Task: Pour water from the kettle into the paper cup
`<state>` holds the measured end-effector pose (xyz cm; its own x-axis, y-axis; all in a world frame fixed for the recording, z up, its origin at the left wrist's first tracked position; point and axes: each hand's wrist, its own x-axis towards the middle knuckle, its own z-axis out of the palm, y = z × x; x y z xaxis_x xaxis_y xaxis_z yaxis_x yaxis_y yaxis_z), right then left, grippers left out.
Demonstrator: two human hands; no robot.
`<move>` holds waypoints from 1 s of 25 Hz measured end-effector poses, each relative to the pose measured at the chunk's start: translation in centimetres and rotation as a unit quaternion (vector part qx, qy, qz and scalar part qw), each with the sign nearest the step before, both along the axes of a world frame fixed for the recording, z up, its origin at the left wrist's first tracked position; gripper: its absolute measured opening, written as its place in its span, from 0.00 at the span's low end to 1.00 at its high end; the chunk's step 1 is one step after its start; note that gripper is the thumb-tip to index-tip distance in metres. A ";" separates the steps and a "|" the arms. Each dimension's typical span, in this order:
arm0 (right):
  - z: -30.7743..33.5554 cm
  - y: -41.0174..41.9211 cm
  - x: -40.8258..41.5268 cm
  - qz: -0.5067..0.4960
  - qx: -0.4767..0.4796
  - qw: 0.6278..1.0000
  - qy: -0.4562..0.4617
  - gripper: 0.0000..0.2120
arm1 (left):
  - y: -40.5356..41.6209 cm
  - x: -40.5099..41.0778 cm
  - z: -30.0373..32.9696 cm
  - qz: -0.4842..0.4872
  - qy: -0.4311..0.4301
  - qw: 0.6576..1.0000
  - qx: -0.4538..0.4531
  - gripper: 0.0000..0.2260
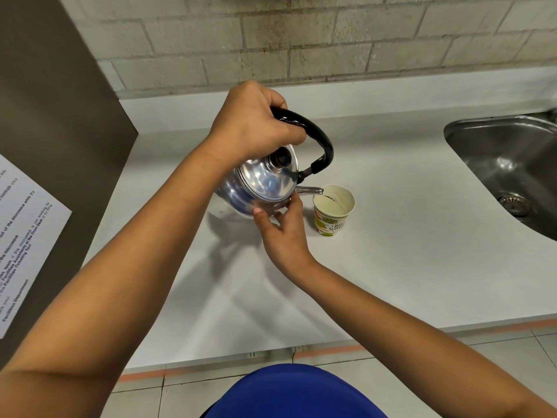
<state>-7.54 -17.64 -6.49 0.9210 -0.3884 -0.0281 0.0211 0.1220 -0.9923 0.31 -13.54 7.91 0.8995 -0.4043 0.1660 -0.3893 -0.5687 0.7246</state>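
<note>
A shiny steel kettle with a black arched handle and black lid knob is tilted to the right above the white counter. My left hand is shut around the top of the handle. My right hand rests its fingertips against the kettle's lower front side, below the spout. The spout tip hangs over the rim of a paper cup printed with lime slices, which stands upright on the counter. A thin stream of water runs from the spout into the cup, and water shows inside.
A steel sink with a drain is set into the white counter at the right. A brown panel with a printed notice stands at the left. A brick wall runs behind. The counter's front edge is near my body.
</note>
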 end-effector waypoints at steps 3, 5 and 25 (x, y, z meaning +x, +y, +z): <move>0.0 0.0 0.0 0.000 0.000 1.000 0.003 0.28 | -0.1 0.0 0.1 -0.003 0.004 1.000 0.000 0.06; 0.1 0.0 0.1 0.000 0.003 1.000 0.004 0.29 | -0.1 -0.1 0.1 -0.006 0.005 1.000 -0.001 0.06; 0.1 -0.2 -0.1 0.006 0.009 1.000 -0.011 0.27 | -0.5 -0.7 0.5 -0.015 -0.001 1.000 0.017 0.07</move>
<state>-7.59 -17.83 -6.41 0.9262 -0.3768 -0.0135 0.0423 0.1394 -0.9893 -0.36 -14.05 8.41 0.8866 -0.4363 0.1537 -0.4079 -0.5809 0.7044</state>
